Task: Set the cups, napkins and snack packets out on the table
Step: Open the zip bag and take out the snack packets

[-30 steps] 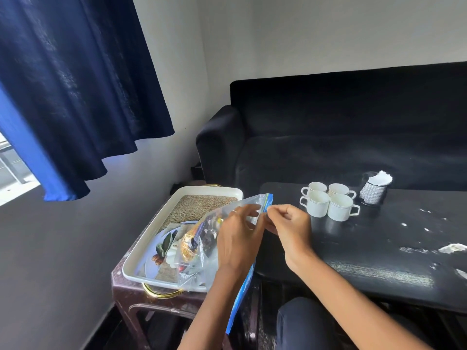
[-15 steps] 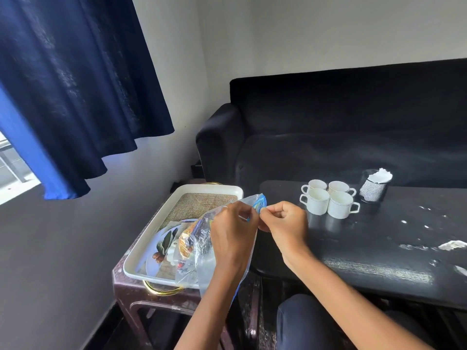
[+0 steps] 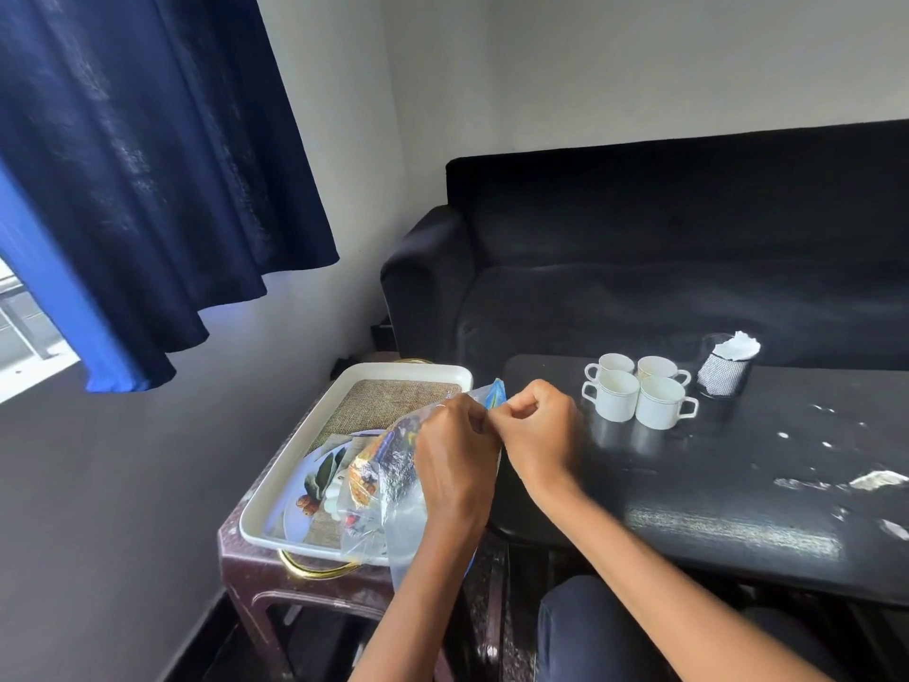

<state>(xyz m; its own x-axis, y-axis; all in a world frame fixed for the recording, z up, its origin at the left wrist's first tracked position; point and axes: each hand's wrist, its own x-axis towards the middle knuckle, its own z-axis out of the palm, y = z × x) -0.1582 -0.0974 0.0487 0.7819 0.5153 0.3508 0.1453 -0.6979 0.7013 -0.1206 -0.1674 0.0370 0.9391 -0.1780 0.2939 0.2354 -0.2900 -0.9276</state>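
Beside the black table, a white tray is seen on a brown stool, with a dark sofa behind and a blue curtain to the left. Four white cups are grouped on the table, close to a napkin holder. A clear plastic bag of snack packets is held above the tray's near end, its long axis running from the blue top edge down toward the person. That top edge is pinched shut by the left hand and right hand, knuckles nearly touching.
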